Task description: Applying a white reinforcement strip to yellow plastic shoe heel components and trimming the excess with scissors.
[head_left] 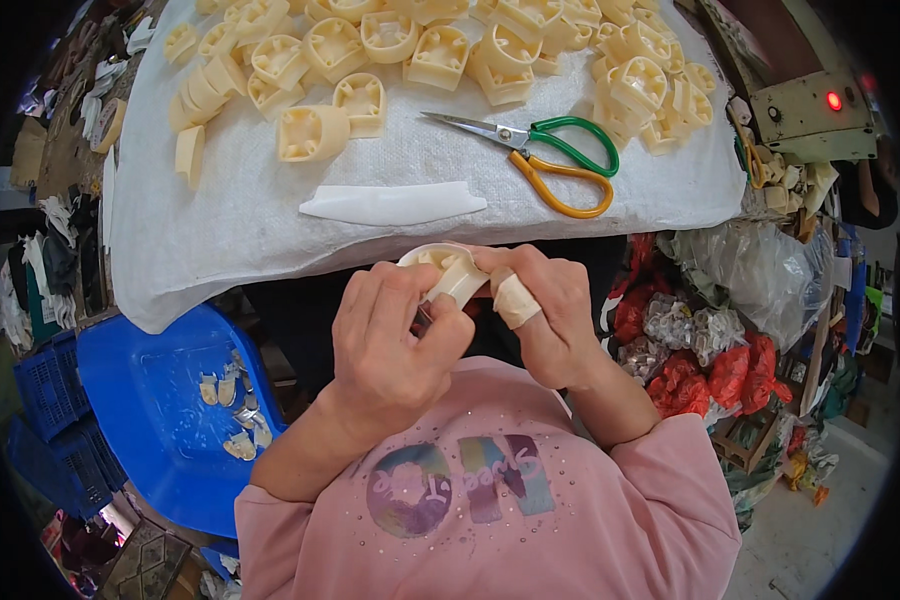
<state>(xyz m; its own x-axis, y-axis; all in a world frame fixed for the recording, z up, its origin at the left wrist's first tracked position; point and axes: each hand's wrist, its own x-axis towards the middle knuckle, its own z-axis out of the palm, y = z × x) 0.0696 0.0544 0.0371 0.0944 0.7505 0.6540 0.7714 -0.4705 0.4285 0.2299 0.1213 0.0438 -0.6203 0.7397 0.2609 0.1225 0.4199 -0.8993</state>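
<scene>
Cream moulded plastic piece sat gripped between both hands, the left hand clenched around its lower part. The right hand, thumb bandaged, grasped its right side. Beyond the grip lay green-and-yellow-handled scissors.

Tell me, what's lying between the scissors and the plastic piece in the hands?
In the head view, a flat white strip lies on the white cloth, between the scissors and the cream plastic piece that both hands hold.

Bench: ahead of the hands.
Moulded parts: heaped along the bench's far side.
Scissors: on the bench, right of centre.
Strip: on the bench, left of the scissors.
Tub: below the bench, left.
</scene>
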